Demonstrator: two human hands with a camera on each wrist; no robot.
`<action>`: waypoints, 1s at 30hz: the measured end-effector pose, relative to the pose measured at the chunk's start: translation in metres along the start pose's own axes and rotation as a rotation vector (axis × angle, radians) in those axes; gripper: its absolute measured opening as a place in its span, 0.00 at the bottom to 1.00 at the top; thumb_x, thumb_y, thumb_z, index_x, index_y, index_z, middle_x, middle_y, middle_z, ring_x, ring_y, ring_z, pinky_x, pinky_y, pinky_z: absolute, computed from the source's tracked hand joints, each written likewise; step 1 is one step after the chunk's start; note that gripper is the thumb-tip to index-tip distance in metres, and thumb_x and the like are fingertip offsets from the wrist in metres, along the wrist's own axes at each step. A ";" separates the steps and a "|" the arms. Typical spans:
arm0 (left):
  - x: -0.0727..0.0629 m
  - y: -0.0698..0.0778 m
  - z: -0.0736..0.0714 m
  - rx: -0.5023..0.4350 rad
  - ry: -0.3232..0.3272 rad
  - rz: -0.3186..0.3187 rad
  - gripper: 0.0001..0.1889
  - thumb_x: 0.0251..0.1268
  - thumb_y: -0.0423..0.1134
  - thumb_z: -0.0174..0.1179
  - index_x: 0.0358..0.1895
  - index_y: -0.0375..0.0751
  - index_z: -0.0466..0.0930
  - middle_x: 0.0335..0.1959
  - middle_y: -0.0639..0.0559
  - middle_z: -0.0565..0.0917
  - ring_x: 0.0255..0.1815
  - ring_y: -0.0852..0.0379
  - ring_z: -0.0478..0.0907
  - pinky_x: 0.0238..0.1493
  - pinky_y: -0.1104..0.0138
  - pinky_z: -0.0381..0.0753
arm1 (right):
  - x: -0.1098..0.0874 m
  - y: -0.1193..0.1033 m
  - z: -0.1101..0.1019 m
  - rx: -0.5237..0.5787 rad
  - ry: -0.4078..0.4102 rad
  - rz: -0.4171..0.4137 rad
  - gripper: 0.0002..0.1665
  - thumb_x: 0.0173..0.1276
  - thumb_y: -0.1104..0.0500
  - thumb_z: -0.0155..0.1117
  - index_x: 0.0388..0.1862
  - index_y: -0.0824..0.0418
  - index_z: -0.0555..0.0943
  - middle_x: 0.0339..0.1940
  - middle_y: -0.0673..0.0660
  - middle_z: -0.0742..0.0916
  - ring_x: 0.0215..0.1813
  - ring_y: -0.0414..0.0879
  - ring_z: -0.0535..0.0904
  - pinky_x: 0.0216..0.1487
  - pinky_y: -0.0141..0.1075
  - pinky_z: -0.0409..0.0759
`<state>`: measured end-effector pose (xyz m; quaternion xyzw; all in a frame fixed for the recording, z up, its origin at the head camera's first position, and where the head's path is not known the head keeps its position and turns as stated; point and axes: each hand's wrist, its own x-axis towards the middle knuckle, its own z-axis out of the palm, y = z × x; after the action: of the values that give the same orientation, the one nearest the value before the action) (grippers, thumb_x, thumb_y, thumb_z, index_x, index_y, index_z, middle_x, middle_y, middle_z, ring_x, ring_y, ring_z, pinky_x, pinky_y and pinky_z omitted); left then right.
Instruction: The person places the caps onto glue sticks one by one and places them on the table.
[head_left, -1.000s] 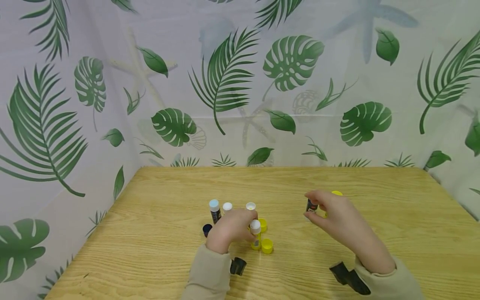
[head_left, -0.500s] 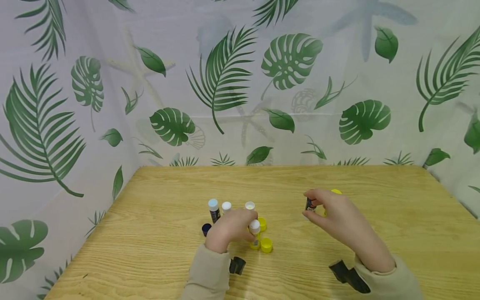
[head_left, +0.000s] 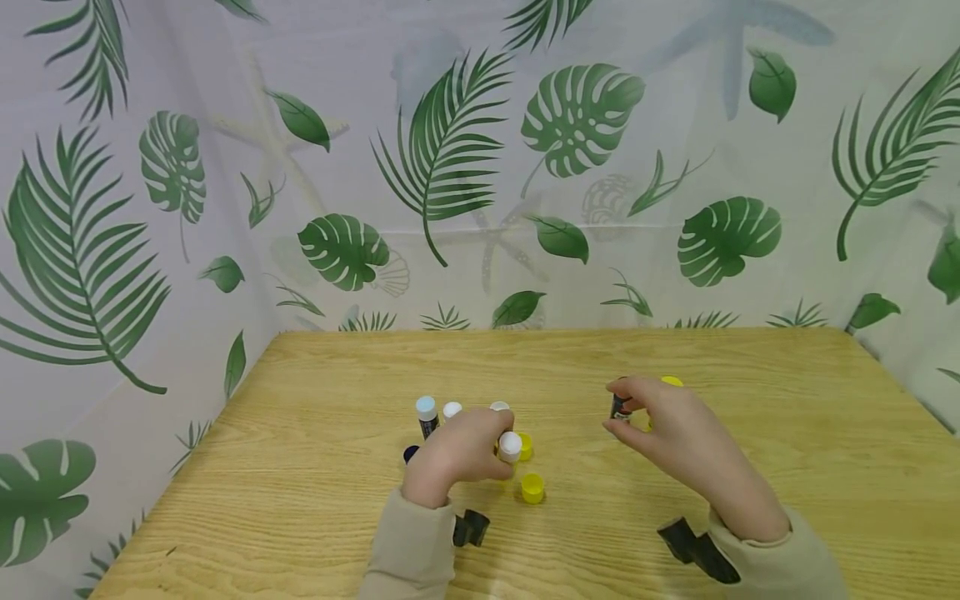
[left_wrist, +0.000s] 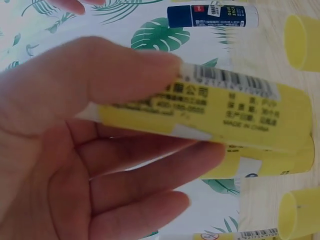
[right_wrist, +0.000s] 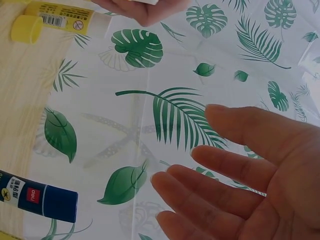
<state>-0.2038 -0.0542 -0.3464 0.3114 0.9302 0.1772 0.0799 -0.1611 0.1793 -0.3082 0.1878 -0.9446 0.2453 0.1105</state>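
Note:
My left hand pinches a yellow glue stick, whose uncapped white end faces up in the head view. Its printed yellow barrel runs out from between thumb and fingers in the left wrist view. Behind it shows another yellow glue stick. My right hand hovers around a dark blue glue stick, thumb and fingers spread. In the right wrist view that blue glue stick stands apart from the fingertips, and nothing is in the hand.
Left of the left hand stand a dark glue stick with a pale end, a white-ended one and a dark cap. Two yellow caps, a nearer one and a farther one, sit right of it. A yellow item shows behind the right hand.
My left hand has raised the yellow glue stick slightly and tipped it, so its white end now hides most of the barrel in the head view. The right hand has stayed almost still.

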 end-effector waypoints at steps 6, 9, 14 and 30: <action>-0.001 0.002 -0.002 0.028 0.062 0.038 0.12 0.43 0.32 0.65 0.25 0.46 0.68 0.19 0.59 0.70 0.19 0.61 0.64 0.23 0.73 0.65 | 0.000 -0.001 0.000 -0.013 -0.005 -0.001 0.18 0.54 0.62 0.66 0.45 0.66 0.77 0.41 0.59 0.82 0.38 0.50 0.79 0.34 0.42 0.76; -0.003 0.003 -0.003 0.018 0.083 0.060 0.13 0.41 0.32 0.65 0.24 0.46 0.67 0.19 0.59 0.70 0.19 0.62 0.65 0.23 0.73 0.66 | 0.001 0.000 0.001 -0.014 -0.003 -0.008 0.18 0.54 0.61 0.66 0.44 0.66 0.77 0.41 0.59 0.82 0.38 0.50 0.79 0.33 0.41 0.76; -0.005 0.006 -0.006 -0.013 0.113 0.105 0.14 0.42 0.32 0.64 0.24 0.47 0.65 0.16 0.58 0.67 0.17 0.62 0.59 0.20 0.74 0.59 | 0.002 0.000 0.004 -0.007 -0.014 -0.012 0.18 0.54 0.61 0.66 0.44 0.66 0.77 0.40 0.59 0.82 0.37 0.50 0.79 0.32 0.40 0.76; -0.009 0.007 -0.014 0.048 0.235 0.132 0.08 0.49 0.39 0.60 0.29 0.46 0.71 0.17 0.59 0.67 0.15 0.64 0.60 0.17 0.74 0.58 | 0.010 -0.001 0.030 0.012 -0.132 -0.008 0.19 0.54 0.59 0.66 0.44 0.65 0.76 0.41 0.58 0.82 0.38 0.50 0.78 0.33 0.39 0.77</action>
<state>-0.1959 -0.0582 -0.3307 0.3507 0.9146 0.1951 -0.0491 -0.1733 0.1598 -0.3304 0.2078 -0.9476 0.2379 0.0479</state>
